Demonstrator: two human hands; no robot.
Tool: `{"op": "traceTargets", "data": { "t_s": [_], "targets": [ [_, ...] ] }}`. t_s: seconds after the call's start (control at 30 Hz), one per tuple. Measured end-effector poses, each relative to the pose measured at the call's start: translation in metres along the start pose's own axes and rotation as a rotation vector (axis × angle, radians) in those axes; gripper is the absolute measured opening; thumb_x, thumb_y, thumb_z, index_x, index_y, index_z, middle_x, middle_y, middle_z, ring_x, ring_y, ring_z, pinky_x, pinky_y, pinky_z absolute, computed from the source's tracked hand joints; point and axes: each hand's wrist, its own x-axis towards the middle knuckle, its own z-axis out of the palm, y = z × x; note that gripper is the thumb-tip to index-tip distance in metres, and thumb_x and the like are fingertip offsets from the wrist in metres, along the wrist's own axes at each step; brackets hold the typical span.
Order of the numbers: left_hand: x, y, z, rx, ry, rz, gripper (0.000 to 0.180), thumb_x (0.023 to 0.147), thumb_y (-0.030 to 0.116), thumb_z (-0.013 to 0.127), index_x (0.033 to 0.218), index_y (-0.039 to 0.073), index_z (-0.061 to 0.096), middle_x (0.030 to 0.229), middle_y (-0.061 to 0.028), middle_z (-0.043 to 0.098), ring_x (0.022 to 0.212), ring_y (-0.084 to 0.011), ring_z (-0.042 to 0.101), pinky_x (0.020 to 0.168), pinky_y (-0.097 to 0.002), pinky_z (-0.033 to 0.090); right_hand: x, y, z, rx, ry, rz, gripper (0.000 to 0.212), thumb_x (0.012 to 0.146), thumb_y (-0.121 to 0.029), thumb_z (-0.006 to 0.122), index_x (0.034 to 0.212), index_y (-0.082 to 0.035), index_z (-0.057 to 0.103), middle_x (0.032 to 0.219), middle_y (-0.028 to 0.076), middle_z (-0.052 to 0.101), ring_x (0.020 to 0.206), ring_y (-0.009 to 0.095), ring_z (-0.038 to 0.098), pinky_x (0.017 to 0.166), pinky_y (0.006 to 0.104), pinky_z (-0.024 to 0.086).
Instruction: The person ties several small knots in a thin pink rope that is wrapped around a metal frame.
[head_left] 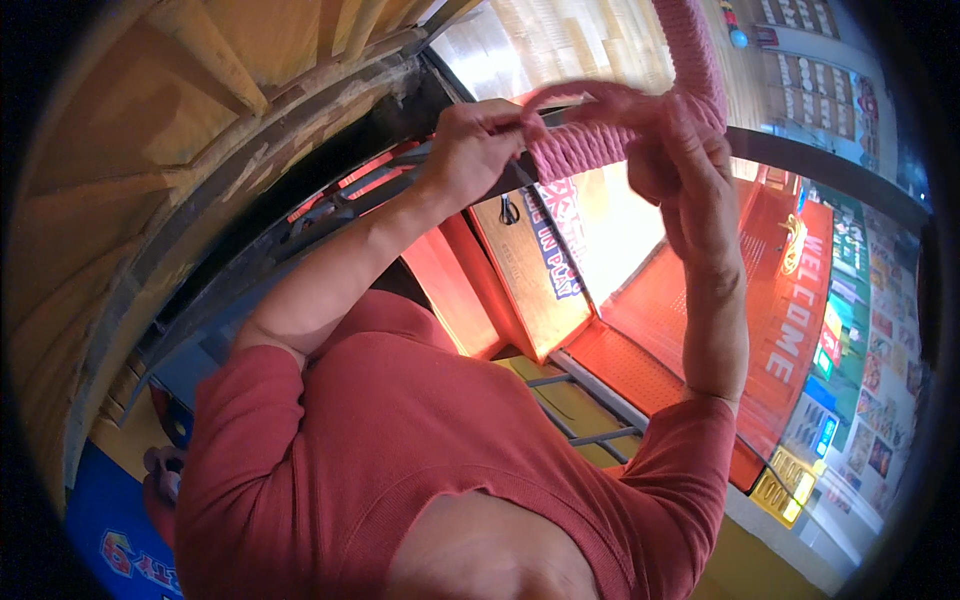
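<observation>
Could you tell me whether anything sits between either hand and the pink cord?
Nothing visible does. The left hand pinches the pink cord at one end of its wound part, and the right hand has a loop of it over the fingers.

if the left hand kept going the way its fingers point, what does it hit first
Most likely the right hand: the left hand points rightward along the thick pink braided rope that it pinches, and the right hand grips the same rope just beyond. Depth between them is unclear.

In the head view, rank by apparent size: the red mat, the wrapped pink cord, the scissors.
1. Red mat, largest by far.
2. Pink cord, wrapped on the bar, held by left hand and right hand.
3. Scissors, tiny and farther away.
</observation>
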Motion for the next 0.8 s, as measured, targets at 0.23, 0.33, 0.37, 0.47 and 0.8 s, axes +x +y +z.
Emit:
{"op": "traceTargets", "data": {
  "t_s": [0.23, 0.33, 0.37, 0.47, 0.8],
  "targets": [
    [0.017, -0.044, -0.003, 0.123, 0.138, -0.113, 0.013, 0.081, 0.011, 0.071, 0.083, -0.002, 0.071, 0.076, -0.0017, 0.067, 0.068, -0.0051, 0.057, 0.065, -0.0223, 0.046, -0.03, 0.113, 0.0, -0.087, 0.318, 0.303, 0.035, 0.098, -0.029, 0.046, 0.095, -0.002, 0.067, 0.079, 0.004, 0.066, 0.045, 0.002, 0.035, 0.041, 0.0197, 0.027],
    [0.021, -0.044, -0.005, 0.018, 0.107, -0.349, 0.008, 0.077, 0.007, 0.074, 0.083, 0.002, 0.073, 0.076, -0.0052, 0.067, 0.065, -0.0074, 0.059, 0.058, -0.0249, 0.047, -0.029, 0.174, 0.047, 0.199, 0.398, 0.147, 0.019, 0.094, -0.016, 0.054, 0.096, -0.002, 0.066, 0.069, 0.002, 0.062, 0.05, 0.004, 0.043, 0.045, 0.0197, 0.032],
    [0.02, -0.04, -0.003, -0.1, 0.121, -0.421, 0.006, 0.078, 0.006, 0.073, 0.083, 0.002, 0.073, 0.076, -0.0053, 0.066, 0.064, -0.008, 0.058, 0.057, -0.0249, 0.047, -0.026, 0.188, 0.059, 0.256, 0.458, 0.057, 0.015, 0.093, -0.013, 0.055, 0.098, -0.002, 0.065, 0.068, 0.001, 0.06, 0.052, 0.005, 0.045, 0.047, 0.0196, 0.034],
    [0.017, -0.027, 0.002, -0.35, 0.144, -0.561, 0.003, 0.082, 0.007, 0.07, 0.082, 0.003, 0.069, 0.077, -0.0042, 0.065, 0.066, -0.0092, 0.059, 0.057, -0.0245, 0.048, -0.007, 0.209, 0.087, 0.522, 0.496, -0.123, 0.017, 0.092, -0.007, 0.055, 0.108, -0.001, 0.06, 0.088, 0.005, 0.064, 0.065, 0.009, 0.055, 0.058, 0.0227, 0.045],
    [0.022, -0.035, -0.001, -0.086, 0.152, -0.681, 0.018, 0.082, 0.018, 0.074, 0.083, 0.004, 0.062, 0.077, -0.0046, 0.064, 0.066, -0.011, 0.06, 0.056, -0.0262, 0.049, 0.034, 0.19, 0.112, 0.757, 0.495, -0.349, 0.056, 0.089, 0.002, 0.054, 0.14, 0.002, 0.031, 0.111, 0.005, 0.058, 0.092, 0.01, 0.057, 0.08, 0.0237, 0.047]
  ]
}}
